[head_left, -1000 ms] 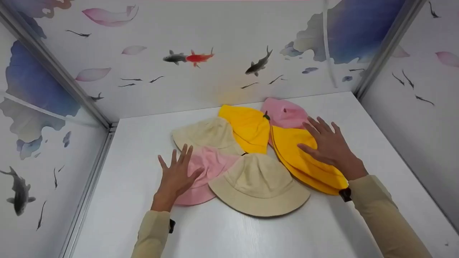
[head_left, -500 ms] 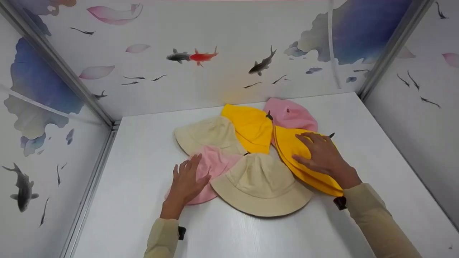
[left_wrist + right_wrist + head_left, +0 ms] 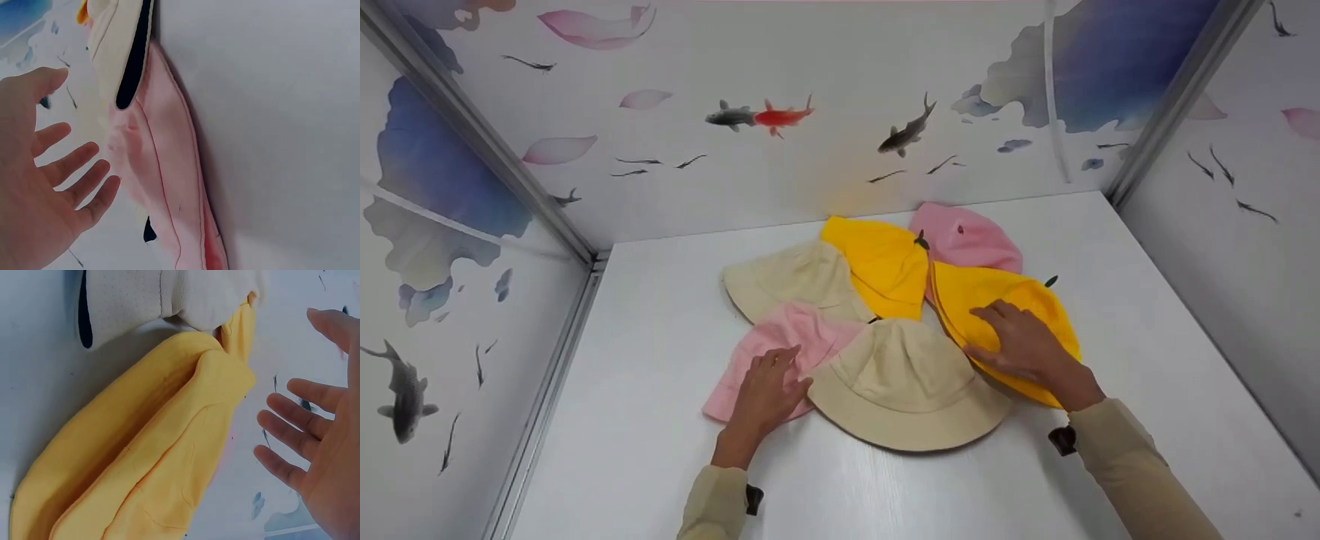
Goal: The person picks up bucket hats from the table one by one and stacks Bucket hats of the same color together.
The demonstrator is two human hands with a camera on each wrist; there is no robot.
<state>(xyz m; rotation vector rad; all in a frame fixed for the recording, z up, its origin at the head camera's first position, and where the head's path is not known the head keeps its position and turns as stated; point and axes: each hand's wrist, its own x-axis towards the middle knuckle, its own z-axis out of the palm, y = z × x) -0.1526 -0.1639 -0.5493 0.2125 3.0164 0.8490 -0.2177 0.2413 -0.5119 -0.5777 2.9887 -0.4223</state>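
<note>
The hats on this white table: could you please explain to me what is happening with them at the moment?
A person's left hand hovers over the front pink hat, and the right hand over the right yellow hat. The wrist views show both hands apart from the fabric, gripping nothing. The front beige hat lies between them, overlapping the pink one. The rear beige hat, rear yellow hat and rear pink hat lie beyond.

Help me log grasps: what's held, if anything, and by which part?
Nothing: left hand hovers near a pink bucket hat, right hand near a yellow bucket hat.
</note>
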